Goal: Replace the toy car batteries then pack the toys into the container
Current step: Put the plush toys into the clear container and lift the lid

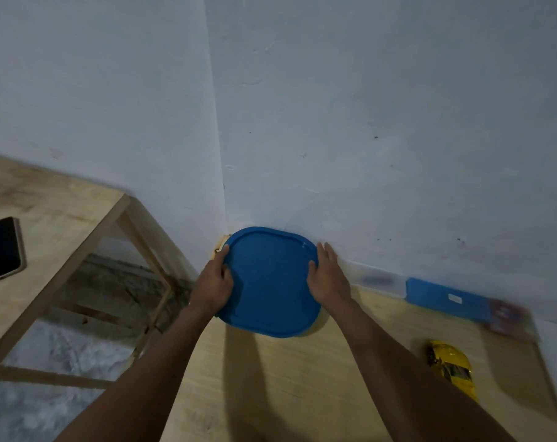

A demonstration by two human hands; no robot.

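Phone (1, 250) lies dark on a side tabletop (63, 202), well off to the left of the left hand, and plays no part here. Left hand (212, 280) grips the left rim of the blue lid (271, 282). Its thumb lies over the top and its forefinger runs along the edge, while the other fingers are out of sight round the side. Between the two hands the lid sits flat on the container (315, 327), of which only a pale sliver shows under the near right corner. The container is pushed into the corner, close against the wall (366, 154). Right hand (330, 275) lies flatter, with its fingers nearly straight along the right rim and its thumb resting on top, so it presses rather than grasps. Farther right of that hand a blue box (446, 299) lies at the foot of the wall. Nearer the person, a yellow toy car (451, 368) rests on the tabletop (286, 393), outside the container.

With the car not yet packed, the step looks like getting the lid off or drawing the container out of the corner; I cannot tell which. Either way it pays to hook the fingertips under the rim evenly on both sides. Lifting one corner first lets the seal give gradually, and the base must be kept from sliding. Pulling the container clear of the wall first would give the far fingers room.
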